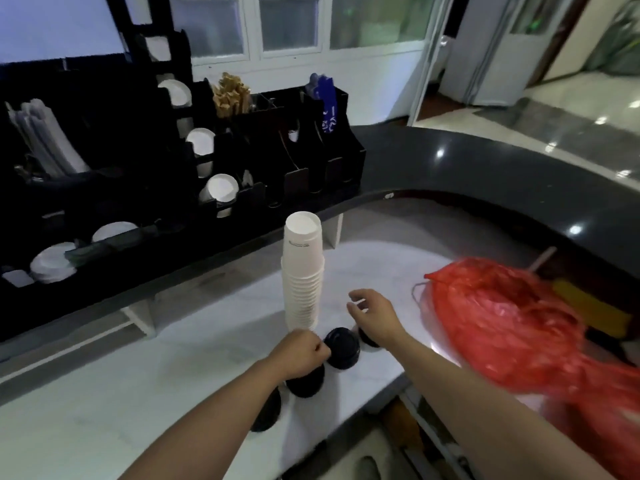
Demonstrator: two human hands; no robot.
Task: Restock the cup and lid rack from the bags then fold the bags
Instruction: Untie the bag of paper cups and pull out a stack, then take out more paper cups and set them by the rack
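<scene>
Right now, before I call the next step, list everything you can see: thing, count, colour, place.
cup stack: one, white, upside down on the white counter, centre.
lids: at least four, black, on the counter by the stack's base.
bag: one, red plastic, crumpled, right on the counter.
rack: one, black, on the dark ledge, holding white cups and lids.
stirrers: a bundle, tan, upright in the rack's top.
sachets: a few, blue, in the rack's right compartment.
left hand: curled at the stack's base, over a lid.
right hand: open, holding nothing, above the lids.
</scene>
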